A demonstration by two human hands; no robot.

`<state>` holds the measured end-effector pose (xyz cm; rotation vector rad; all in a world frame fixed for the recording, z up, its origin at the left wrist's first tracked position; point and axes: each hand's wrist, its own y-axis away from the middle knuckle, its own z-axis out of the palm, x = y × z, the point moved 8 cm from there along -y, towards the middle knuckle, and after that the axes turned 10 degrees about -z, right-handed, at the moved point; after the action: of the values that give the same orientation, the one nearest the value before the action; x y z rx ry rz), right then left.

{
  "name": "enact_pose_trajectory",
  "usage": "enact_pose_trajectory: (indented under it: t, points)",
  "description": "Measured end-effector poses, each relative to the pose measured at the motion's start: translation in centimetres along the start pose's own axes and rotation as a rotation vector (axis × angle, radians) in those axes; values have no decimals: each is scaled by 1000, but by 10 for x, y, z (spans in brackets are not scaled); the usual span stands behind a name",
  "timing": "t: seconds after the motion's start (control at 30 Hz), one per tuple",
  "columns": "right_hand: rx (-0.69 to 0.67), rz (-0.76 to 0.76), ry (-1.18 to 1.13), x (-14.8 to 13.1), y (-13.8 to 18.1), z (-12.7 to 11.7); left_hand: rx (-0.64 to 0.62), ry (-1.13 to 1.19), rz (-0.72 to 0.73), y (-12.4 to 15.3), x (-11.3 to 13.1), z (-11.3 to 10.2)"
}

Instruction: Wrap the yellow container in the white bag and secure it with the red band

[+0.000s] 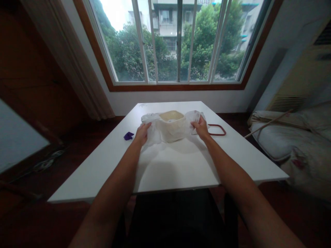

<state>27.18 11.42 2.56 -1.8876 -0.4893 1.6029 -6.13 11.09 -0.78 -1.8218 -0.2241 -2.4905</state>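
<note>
The left hand point(143, 133) and right hand point(201, 128) pinch the bag point(154, 129) either side of the tub point(171, 114), which likely holds it spread; the worktop point(88, 172) seemingly bears the weight.

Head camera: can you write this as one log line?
left hand: gripping thin white plastic; right hand: gripping it too; cream container: between hands; purple item: on table, left; red-brown loop: on table, right

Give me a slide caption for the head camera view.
Left hand and right hand grip a translucent white bag around a cream container at a white table before a window.
</note>
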Motion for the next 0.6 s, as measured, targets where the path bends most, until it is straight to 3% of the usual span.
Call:
enact_pose_trajectory:
  t: [0.1,0.17,0.27,0.33,0.43,0.5,0.6]
  points:
    - [-51,-56,46,-7,0,3,82,42,97,-10,33,1]
    - [-78,-91,113,-11,1,4,114,8,180,-17,63,14]
    - [-73,-153,206,-19,3,2,158,-146,363,-19,110,52]
    - [-65,-215,218,-29,5,2,83,-200,398,-15,125,91]
    - [-73,-294,188,-44,8,4,-137,-422,470,9,123,160]
    - [-79,-312,166,-52,9,5,-322,-583,508,36,104,198]
    - [-56,-336,151,-59,10,5,-564,-749,596,79,71,229]
